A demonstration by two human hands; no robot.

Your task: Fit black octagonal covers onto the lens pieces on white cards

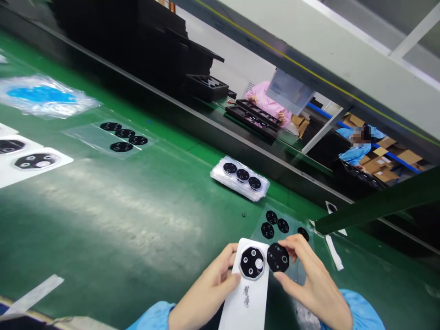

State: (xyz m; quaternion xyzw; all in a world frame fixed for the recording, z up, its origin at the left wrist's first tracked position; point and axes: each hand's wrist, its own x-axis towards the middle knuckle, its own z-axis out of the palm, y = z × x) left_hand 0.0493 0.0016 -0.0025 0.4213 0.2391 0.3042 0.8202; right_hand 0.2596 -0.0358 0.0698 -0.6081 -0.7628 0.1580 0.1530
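At a green workbench (137, 211), a worker's left hand (206, 291) grips a white back cover (245, 298) by its edge, fingers curled beneath it and thumb pressed to the side just short of the cover's octagonal camera ring (252, 262). The right hand (311, 286) pinches a black octagonal disc (277, 257) between thumb and forefinger, holding it just beside the ring, edge nearly touching edge, with the remaining fingers loosely bent behind. Directly beyond the right fingertips lies a clear sheet (292, 220) carrying more black discs. Farther out from the fingers sits a stack of clear sheets (240, 178) topped by three discs. Well away to the left of the left hand lie another sheet of discs (103, 142), two more white covers (37, 161) and a clear bag with blue contents (41, 96). Across the bench, far past both hands, a co-worker in pink sleeves (264, 98) handles black trays (254, 120).
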